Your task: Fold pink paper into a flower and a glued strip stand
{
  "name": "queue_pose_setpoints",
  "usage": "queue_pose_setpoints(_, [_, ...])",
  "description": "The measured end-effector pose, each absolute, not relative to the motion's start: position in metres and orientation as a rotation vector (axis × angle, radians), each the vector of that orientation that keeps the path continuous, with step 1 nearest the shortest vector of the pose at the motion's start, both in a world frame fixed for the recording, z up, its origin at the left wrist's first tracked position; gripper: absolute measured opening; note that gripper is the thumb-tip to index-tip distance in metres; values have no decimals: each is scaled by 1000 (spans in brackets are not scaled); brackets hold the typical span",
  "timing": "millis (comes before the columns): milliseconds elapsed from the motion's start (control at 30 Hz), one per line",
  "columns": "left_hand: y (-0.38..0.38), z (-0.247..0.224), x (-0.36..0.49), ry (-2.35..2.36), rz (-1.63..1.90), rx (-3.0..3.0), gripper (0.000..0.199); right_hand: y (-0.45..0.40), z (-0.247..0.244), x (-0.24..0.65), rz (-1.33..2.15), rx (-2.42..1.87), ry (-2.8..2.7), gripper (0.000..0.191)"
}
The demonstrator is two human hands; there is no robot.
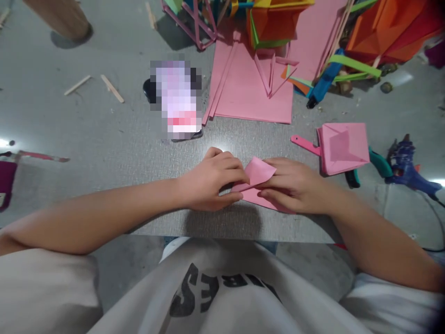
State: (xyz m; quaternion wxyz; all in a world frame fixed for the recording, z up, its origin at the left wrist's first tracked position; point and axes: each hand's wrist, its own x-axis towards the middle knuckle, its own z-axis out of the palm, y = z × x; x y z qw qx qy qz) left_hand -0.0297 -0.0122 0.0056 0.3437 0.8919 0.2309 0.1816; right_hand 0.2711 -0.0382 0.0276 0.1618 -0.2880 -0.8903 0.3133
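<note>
A small sheet of pink paper (pixel 260 172), partly folded, lies near the table's front edge between my two hands. One flap of it stands up and curls over the fingers on the right. My left hand (pixel 219 181) pinches the paper's left corner between thumb and fingers. From the other side my right hand (pixel 295 185) grips it, thumb on the lower layer and fingers behind the raised flap. The fingertips of the right hand are partly hidden by that flap. Beyond the right hand sits a stack of folded pink paper pieces (pixel 345 148).
Larger pink sheets (pixel 253 93) lie at the back, with folded strips on top. A phone (pixel 179 99) with a blurred screen is left of them. Orange paper shapes (pixel 385 35) stand back right. A blue glue gun (pixel 410 164) lies right, a pink-handled tool (pixel 305 144) beside the stack.
</note>
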Motion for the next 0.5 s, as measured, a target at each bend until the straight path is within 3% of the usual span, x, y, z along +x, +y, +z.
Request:
queue_pose_setpoints(67, [-12, 5, -30, 591, 456, 2342, 19, -38, 31, 274, 1052, -943, -2395, 11])
queue_pose_setpoints(133, [-13, 6, -30, 565, 437, 2373, 16, -41, 33, 274, 1113, -1127, -2163, 28])
queue_pose_setpoints(200, [-14, 8, -30, 538, 417, 2404, 16, -45, 33, 271, 1081, -1274, -1980, 32])
queue_pose_setpoints(500, [-19, 11, -27, 434, 348, 2513, 13, -56, 40, 258, 1204, -1540, -1845, 8])
